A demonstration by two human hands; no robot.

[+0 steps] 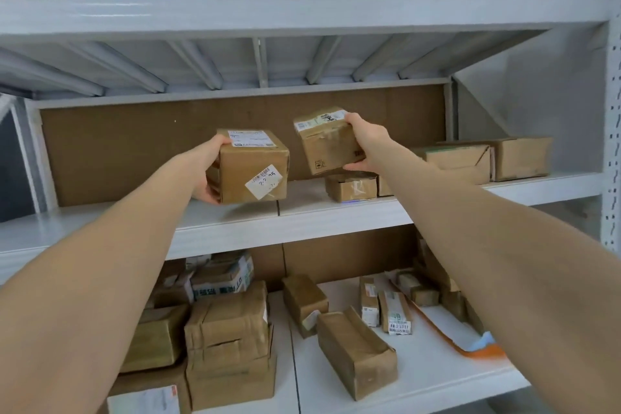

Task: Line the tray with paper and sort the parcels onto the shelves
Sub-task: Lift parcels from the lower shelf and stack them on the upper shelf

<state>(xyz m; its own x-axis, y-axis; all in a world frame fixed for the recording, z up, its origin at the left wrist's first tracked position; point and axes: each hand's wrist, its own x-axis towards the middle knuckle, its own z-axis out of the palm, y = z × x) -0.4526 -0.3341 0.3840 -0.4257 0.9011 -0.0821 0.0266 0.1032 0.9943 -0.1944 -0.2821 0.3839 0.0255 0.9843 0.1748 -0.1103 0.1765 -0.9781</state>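
Note:
My left hand (210, 166) grips the left side of a brown cardboard parcel (255, 171) with white labels, held at the middle shelf (235, 222) near its front. My right hand (364, 144) grips a second, smaller brown parcel (324, 144) by its right side, tilted in the air above a low flat box (351, 186) that lies on the same shelf. Both arms reach forward from below. No tray or paper is in view.
Two larger boxes (457, 158) (521, 158) stand at the right of the middle shelf. The lower shelf (420, 376) holds several brown parcels and an orange-edged envelope (470, 343). A brown backboard (134, 151) closes the rear. A white upright (613, 111) stands at right.

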